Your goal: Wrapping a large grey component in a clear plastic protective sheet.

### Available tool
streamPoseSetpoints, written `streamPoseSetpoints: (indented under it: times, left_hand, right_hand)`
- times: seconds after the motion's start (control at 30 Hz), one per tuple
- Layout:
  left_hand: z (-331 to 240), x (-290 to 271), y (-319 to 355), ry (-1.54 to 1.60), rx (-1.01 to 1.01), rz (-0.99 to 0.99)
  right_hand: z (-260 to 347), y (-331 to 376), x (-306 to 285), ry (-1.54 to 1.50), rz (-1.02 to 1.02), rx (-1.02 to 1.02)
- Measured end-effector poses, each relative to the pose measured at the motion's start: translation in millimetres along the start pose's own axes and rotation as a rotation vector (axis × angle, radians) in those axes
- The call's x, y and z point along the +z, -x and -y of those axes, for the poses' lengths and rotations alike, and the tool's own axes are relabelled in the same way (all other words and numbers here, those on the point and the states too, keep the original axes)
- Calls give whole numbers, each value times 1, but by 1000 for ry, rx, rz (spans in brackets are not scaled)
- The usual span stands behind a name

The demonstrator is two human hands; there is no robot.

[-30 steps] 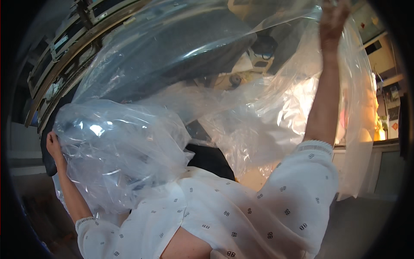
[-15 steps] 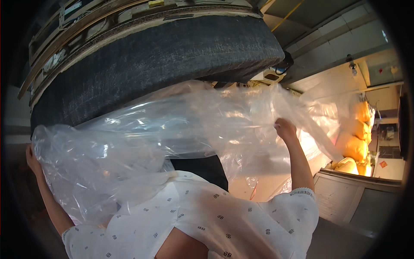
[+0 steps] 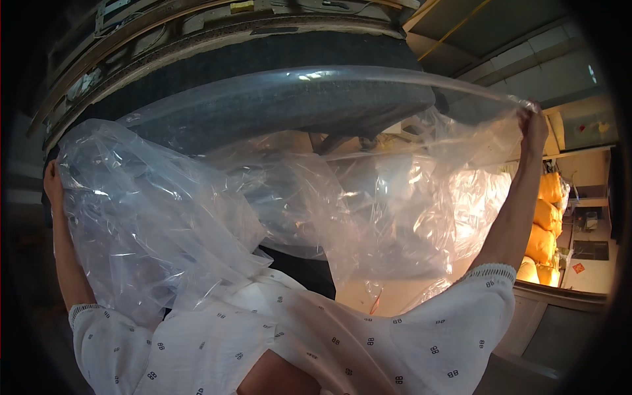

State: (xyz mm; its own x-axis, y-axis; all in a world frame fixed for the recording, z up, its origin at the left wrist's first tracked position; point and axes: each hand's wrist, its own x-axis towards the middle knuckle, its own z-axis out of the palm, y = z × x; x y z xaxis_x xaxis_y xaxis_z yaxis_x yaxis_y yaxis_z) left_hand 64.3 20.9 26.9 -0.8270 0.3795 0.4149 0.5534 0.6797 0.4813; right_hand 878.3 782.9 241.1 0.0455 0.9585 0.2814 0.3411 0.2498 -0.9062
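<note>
Big clear bag stretched wide over the dark mattress edge!
Left hand (image 3: 51,187) at nine o'clock and right hand (image 3: 532,126) at two o'clock each pinch the plastic bag (image 3: 217,210); the thin film could tear on the mattress (image 3: 276,105) corner, I'd say.

The plastic sheet (image 3: 276,197) you hold up is thin, clear film — glossy, crinkled, catching bright glints. Behind it, the big dark mattress (image 3: 263,85) looks like matt, finely textured fabric. Your sleeves (image 3: 395,329) are soft white cloth with a small dark print — matt, lightly creased.
</note>
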Motion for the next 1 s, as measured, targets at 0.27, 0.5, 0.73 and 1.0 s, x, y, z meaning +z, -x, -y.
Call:
streamPoseSetpoints:
  times: [0.27,0.5,0.73,1.0]
  left_hand:
    - [78,-75,50,-205,-90,15]
    - [126,-151,28,-130,-335,190]
    - [-34,-1,23,-182,-281,-171]
    - [55,-44,-8,-260,-422,-411]
  right_hand:
    - [-72,94,211,707,614,-1064]
    - [-90,82,275,656,370,-909]
    - [-69,53,256,1141,217,-518]
    - [11,342,211,-368,1801,343]
